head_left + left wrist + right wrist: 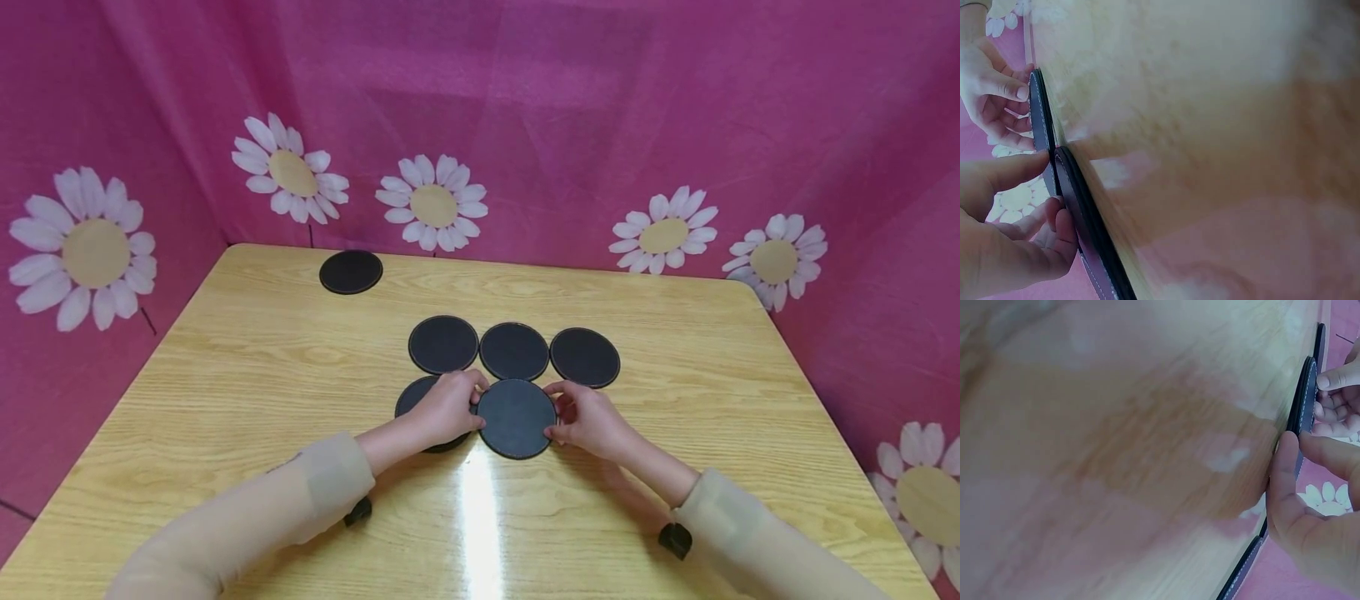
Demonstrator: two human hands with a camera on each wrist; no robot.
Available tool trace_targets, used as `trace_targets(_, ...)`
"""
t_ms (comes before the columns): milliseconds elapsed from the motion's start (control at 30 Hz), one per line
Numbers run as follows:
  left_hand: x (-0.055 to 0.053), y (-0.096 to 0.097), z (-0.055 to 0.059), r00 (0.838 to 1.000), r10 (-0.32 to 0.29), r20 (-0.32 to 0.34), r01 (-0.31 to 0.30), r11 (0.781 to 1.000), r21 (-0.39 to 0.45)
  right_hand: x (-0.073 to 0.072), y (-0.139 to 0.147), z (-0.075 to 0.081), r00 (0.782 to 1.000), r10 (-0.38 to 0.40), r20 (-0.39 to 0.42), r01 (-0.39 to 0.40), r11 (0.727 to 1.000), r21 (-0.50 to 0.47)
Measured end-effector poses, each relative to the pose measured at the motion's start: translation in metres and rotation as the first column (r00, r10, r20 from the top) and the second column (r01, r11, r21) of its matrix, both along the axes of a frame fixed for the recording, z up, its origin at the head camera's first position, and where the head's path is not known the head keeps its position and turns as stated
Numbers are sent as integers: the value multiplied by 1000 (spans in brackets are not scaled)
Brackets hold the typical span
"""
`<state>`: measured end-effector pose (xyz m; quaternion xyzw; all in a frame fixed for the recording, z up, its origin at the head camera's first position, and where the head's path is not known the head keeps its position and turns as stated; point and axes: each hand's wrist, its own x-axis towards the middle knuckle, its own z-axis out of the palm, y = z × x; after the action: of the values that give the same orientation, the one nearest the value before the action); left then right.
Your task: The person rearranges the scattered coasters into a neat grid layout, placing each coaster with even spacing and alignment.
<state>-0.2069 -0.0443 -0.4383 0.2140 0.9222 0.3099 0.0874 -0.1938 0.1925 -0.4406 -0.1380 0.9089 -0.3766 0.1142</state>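
A round black coaster (517, 419) with a stitched rim lies at the front of a group of coasters, between both hands. My left hand (450, 408) holds its left edge with thumb and fingers, reaching over another black coaster (415, 395) and partly covering it. On the opposite side my right hand (592, 421) grips the right edge between thumb and fingers. In the right wrist view the held coaster (1305, 394) shows a thick, layered edge. The left wrist view has the neighbouring coaster (1079, 194) beneath the left fingers, against the held one.
Behind the held coaster, three black coasters form a row: left (443, 344), middle (514, 351) and right (585, 357). Another coaster (351, 272) lies apart near the far left edge of the wooden table (247, 358). A pink curtain (540, 125) with daisies surrounds the table.
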Motion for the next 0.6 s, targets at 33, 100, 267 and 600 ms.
trace_targets(33, 0, 0, 0, 1000, -4, -2, 4, 1000, 0, 0, 0, 0, 1000, -1, 8, 1, 1000, -2)
trace_targets(100, 1, 0, 0, 1000, -11, -5, 11, 1000, 2, 0, 0, 1, 1000, -4, 20, 4, 1000, -5)
trace_targets(267, 1, 0, 0, 1000, -25, -5, 25, 1000, -6, 0, -1, 1, 999, -10, 44, 10, 1000, -7)
trace_targets(600, 1, 0, 0, 999, -32, 10, 33, 999, -31, 1, -2, 6, 998, -9, 69, 7, 1000, 23)
